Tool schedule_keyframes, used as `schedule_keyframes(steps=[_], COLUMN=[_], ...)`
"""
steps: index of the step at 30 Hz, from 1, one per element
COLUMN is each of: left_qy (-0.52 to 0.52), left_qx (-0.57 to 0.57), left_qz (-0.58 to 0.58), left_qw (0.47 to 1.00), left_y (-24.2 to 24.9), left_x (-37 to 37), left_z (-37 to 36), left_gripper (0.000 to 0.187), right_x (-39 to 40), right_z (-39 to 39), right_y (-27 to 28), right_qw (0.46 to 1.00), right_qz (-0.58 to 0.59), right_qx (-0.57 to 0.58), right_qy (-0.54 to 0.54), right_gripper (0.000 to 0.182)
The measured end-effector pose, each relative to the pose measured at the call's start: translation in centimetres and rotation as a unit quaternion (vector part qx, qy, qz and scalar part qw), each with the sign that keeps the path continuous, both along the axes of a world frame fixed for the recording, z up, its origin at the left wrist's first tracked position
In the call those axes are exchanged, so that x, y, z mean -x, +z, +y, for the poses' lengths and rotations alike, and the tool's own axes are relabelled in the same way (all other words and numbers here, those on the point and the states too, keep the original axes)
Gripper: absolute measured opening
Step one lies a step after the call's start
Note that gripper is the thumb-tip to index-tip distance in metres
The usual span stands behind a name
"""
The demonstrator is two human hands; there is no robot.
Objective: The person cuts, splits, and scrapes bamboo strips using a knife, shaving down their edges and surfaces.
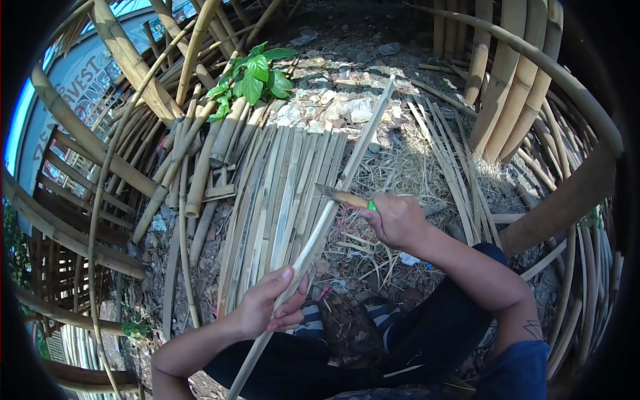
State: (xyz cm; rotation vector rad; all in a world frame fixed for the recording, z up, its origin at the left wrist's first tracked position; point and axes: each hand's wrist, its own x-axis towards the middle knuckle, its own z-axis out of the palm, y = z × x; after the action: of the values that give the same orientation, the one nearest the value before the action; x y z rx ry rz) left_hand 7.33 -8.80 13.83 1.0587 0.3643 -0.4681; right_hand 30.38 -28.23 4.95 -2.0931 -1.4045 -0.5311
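A long split bamboo strip (pixel 313 245) runs diagonally across the head view, from the bottom edge up to the far ground. My left hand (pixel 270 303) is closed around its lower part. Farther up, my right hand (pixel 400 221) grips a knife (pixel 343 196) with a wooden handle and a green band by the fingers. The knife's blade lies across the strip and appears to touch it. Beneath and left of the strip, a row of cut bamboo strips (pixel 273 180) lies side by side on the ground.
Bamboo poles (pixel 140 67) lean and pile up at the left, with a green leafy plant (pixel 253 77) among them. Thick bamboo poles (pixel 517 80) stand at the right. More thin strips (pixel 453 173) lie beside shavings (pixel 393 160). Sandalled feet (pixel 312 320) are below.
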Motion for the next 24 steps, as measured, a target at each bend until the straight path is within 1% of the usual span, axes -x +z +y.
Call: schedule_keyframes(steps=[3, 4, 6, 7, 9, 10, 12, 14, 17, 19, 24], left_qy=[0.010, 0.008, 0.005, -0.002, -0.012, -0.009, -0.009, -0.017, -0.021, -0.016, -0.009], left_qx=[-0.004, -0.002, -0.002, -0.012, -0.021, -0.023, -0.027, -0.059, -0.074, -0.077, -0.081], left_qz=[0.022, 0.014, 0.005, -0.005, -0.019, -0.022, -0.020, -0.039, -0.047, -0.049, -0.039], left_qw=[1.000, 1.000, 1.000, 1.000, 1.000, 0.999, 0.999, 0.997, 0.996, 0.996, 0.996], left_y=[-0.2, -0.3, -0.4, -0.5, -0.6, -0.6, -0.6, -0.6, -0.8, -0.8, -0.5], left_x=[0.1, 0.2, 0.3, 0.2, 0.0, 0.0, 0.3, 0.4, 0.7, 1.0, 1.3], left_z=[0.2, 0.3, 0.5, 0.6, 0.6, 0.5, 0.5, 0.5, 0.2, 0.0, -0.2], left_gripper=[0.046, 0.046, 0.045, 0.047, 0.048, 0.048, 0.047, 0.047, 0.046, 0.046, 0.045], right_x=[2.1, 2.5, 3.2, 4.1, 5.9, 5.7, 4.9, 3.9, 3.0, 2.1, 0.6], right_z=[1.1, 1.3, 1.5, 1.7, 2.1, 2.0, 2.0, 2.0, 1.5, 1.5, 0.5], right_y=[0.2, 0.1, 0.1, 0.3, 0.7, 1.2, 2.1, 1.4, 1.2, 0.4, 0.5], right_qw=[0.994, 0.994, 0.987, 0.987, 0.989, 0.989, 0.995, 0.995, 0.996, 0.997, 0.997], right_qz=[0.106, 0.108, 0.158, 0.156, 0.099, 0.099, 0.008, 0.013, -0.003, 0.006, -0.029], right_qx=[-0.033, -0.035, -0.040, -0.040, -0.057, -0.059, -0.049, -0.070, -0.053, -0.077, -0.056], right_qy=[0.007, 0.007, 0.017, 0.015, 0.098, 0.094, 0.089, 0.076, 0.073, 0.023, 0.039], right_gripper=[0.049, 0.049, 0.047, 0.047, 0.047, 0.047, 0.048, 0.048, 0.047, 0.047, 0.047])
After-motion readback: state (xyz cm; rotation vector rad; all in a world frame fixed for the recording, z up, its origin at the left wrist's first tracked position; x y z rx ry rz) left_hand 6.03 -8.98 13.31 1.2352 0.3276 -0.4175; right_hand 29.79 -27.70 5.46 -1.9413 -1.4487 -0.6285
